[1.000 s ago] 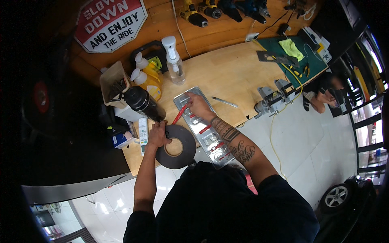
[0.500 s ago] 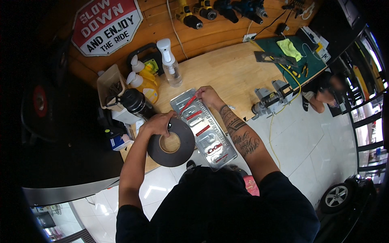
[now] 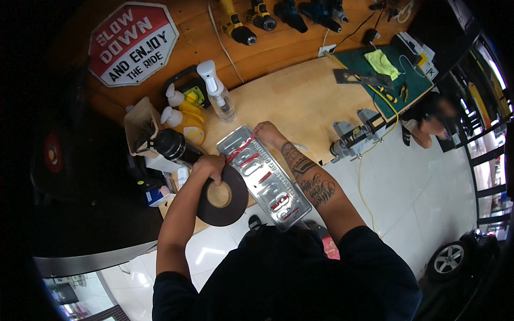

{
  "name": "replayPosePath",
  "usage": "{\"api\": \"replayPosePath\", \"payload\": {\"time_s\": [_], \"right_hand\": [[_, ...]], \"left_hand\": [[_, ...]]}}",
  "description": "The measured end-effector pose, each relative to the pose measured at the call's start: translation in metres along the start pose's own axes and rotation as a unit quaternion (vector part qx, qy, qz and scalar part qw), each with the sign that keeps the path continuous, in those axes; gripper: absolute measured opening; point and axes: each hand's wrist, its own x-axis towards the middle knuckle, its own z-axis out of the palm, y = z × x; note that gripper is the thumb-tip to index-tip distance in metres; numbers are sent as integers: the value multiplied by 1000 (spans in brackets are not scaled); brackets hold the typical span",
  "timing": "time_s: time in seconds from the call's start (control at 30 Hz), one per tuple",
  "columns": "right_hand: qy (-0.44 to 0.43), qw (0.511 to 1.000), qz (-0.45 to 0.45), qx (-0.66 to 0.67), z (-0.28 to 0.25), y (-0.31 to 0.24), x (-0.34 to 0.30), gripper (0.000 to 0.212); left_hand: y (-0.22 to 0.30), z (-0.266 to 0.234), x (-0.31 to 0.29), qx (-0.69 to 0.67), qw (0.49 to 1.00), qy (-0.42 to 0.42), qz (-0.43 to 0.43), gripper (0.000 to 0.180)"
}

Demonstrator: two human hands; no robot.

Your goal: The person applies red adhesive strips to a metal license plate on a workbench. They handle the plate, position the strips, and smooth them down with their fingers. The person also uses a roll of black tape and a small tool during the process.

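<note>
"Over the near edge of the wooden bench [image 3: 305, 91], how does that embossed metal licence plate [image 3: 273, 184] lie?"

"Between the two hands, slanting from far left to near right along its long axis. Its near end juts toward the wearer's torso."

"And the hands?"

"The left hand [image 3: 210, 167] grips a dark tape roll [image 3: 238, 198] by its upper rim, thumb at the core. The right hand [image 3: 270, 135] is closed in a pinch on one end of a red strip [image 3: 241, 150] (the exact fingertip hold is too small to make out)."

"Which is nearer the plate?"

"The right, at its right long edge near the far end. The left is just off the opposite edge. The red strip spans the gap between them, crossing the plate's width rather than following its length; shorter red pieces [image 3: 279, 201] sit farther down."

"Anything in the way?"

"Mostly on the left: a black flask [image 3: 176, 145] stands just beyond that hand, with yellow pump bottles [image 3: 194, 125] and a clear spray bottle [image 3: 217, 91] behind. To the right, a slim silver tool [image 3: 300, 147] shows beside the forearm, and a grey vise [image 3: 356, 134] sits well apart."
</note>
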Motion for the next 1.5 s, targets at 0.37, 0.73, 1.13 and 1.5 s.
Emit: {"api": "replayPosePath", "payload": {"time_s": [0.37,0.73,1.13,1.5], "right_hand": [[-53,995,55,-66,9,3,-23,23],[48,990,-14,-129,-10,20,-67,16],[-46,999,18,23,-16,-7,-16,19],[-127,970,74,195,-19,-57,0,11]], "left_hand": [[-14,40,5,-88,993,35,67,94],[27,44,-7,-90,990,54,93,99],[-6,73,9,-50,978,204,2,80],[17,49,38,-299,874,382,33,39]]}}
